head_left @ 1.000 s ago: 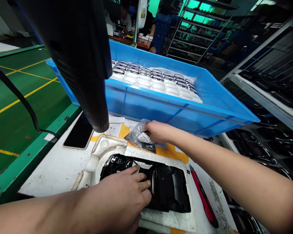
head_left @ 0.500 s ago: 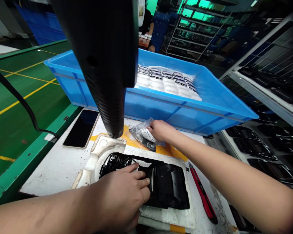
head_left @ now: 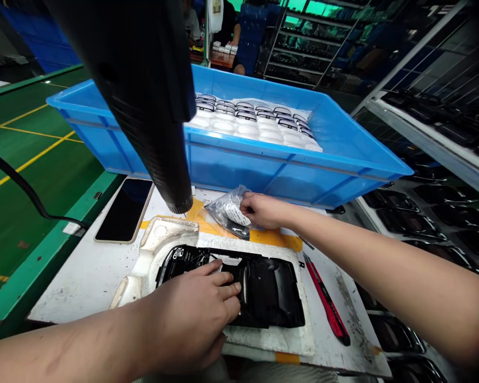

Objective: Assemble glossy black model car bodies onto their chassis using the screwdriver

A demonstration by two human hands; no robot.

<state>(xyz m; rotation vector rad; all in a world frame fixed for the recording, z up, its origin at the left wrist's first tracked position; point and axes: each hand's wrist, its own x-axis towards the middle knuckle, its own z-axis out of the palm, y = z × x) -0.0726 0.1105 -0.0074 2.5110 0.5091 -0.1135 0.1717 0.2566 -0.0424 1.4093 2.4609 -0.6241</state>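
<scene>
A glossy black plastic housing (head_left: 273,290) lies in a worn white foam cradle (head_left: 271,340) on the white tabletop. My left hand (head_left: 201,303) rests across the left and middle part of the housing, fingers stretched out. Beyond the foam, my right hand (head_left: 263,210) pinches the open end of a clear plastic bag (head_left: 225,207). A white printed label and dark small contents show through the bag; what the fingertips touch inside is hidden. To the right of the foam lies a red and black utility knife (head_left: 327,300).
A large blue bin (head_left: 243,167) with rows of wrapped dark-edged parts stands behind the bag. A black tubular tool (head_left: 143,101) hangs down over the table. At left lies a phone (head_left: 123,213). Racks of black parts (head_left: 407,223) stand at right; another person sits far back.
The camera view has shifted slightly, so the tool and bin sit further left. My right fingers have curled more at the bag's mouth. My left hand stays on the housing.
</scene>
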